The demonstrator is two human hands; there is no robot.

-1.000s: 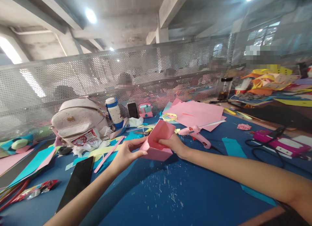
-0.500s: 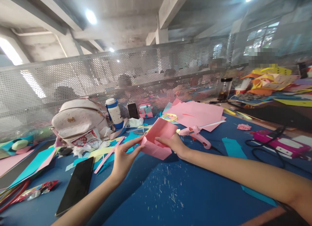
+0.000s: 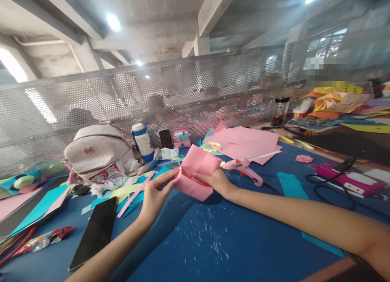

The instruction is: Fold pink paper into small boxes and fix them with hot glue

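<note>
A folded piece of pink paper is held above the blue table, its upper panel standing up and its lower panel tilted forward. My left hand pinches its left edge between thumb and fingers. On the right side, my right hand grips the paper with the thumb inside the fold; its other fingers are mostly hidden behind the sheet. Just right of that hand lies a pink glue gun.
Pink sheets lie behind the glue gun. A black phone, paper strips, a white backpack and a bottle are at left. A magenta power strip with cables lies right. Paper scraps dot the table in front.
The pink paper's upper panel has tipped back and its opening looks narrower. Both hands have kept their grip, almost in the same place.
</note>
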